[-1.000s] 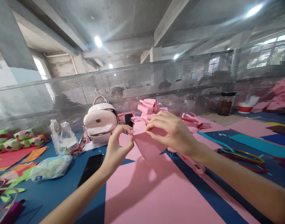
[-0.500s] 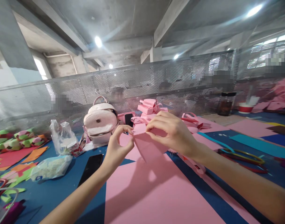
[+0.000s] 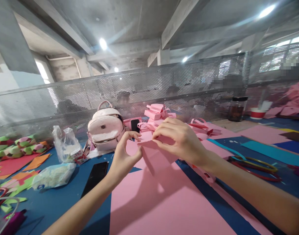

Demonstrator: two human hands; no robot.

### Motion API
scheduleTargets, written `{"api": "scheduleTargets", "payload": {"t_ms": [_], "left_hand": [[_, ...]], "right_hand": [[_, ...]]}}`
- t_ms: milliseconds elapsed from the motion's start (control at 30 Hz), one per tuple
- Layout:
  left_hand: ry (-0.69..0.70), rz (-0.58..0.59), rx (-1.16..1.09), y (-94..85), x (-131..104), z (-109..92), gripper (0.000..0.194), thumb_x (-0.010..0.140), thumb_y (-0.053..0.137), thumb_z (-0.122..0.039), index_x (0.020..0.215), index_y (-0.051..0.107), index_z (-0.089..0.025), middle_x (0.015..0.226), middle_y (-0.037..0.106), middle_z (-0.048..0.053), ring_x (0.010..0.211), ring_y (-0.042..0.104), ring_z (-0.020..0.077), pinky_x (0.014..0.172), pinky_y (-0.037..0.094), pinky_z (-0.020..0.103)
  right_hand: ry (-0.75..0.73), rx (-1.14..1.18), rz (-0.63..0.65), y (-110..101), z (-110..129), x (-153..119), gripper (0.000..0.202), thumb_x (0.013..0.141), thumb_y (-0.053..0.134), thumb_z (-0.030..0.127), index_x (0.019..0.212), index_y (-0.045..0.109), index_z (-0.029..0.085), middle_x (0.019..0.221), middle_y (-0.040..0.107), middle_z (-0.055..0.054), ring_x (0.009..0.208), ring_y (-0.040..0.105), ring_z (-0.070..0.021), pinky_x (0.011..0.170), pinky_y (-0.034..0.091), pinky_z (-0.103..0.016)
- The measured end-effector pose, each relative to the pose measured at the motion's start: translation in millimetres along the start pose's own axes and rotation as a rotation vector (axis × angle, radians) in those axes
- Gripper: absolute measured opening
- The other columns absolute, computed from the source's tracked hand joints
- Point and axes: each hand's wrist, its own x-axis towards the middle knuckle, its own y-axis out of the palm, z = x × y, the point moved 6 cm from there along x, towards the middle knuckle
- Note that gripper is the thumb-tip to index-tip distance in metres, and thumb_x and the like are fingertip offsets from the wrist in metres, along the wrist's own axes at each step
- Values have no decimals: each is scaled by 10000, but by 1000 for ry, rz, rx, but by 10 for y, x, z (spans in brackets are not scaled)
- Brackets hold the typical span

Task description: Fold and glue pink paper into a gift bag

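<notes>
A folded pink piece [image 3: 159,155] hangs between my two hands above a large pink sheet [image 3: 164,205] on the blue table. My left hand [image 3: 127,150] is curved at the piece's left edge, thumb and index finger slightly apart around it. Thumb and fingers of my right hand [image 3: 176,137] pinch the top right part. Just behind them rises a pile of folded pink pieces [image 3: 156,112]. The shadow of my hands falls on the large sheet.
Behind my left arm are a pale backpack [image 3: 106,127], a black phone [image 3: 95,176] and plastic bags [image 3: 54,176]. Rightward lie looped red and yellow handles [image 3: 257,168], coloured sheets [image 3: 274,151] and a dark jar [image 3: 237,109]. A perforated metal screen [image 3: 144,88] stands behind.
My left thumb and index finger have parted slightly at the piece's edge. The pink piece has shifted and tilted a little; my right hand has barely moved.
</notes>
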Motion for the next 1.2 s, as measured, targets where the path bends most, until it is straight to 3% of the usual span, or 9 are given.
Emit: {"api": "scheduleTargets", "payload": {"t_ms": [1200], "left_hand": [[64,21,113,30,-25,-155,146,799,570,-80,835,570,-221,1074,596,63,1092,569,234,983,411,347]], "right_hand": [[30,72,17,95,57,-50,69,904,639,171,863,681,207,818,714,-16,813,578,-197,757,442,-337]]}}
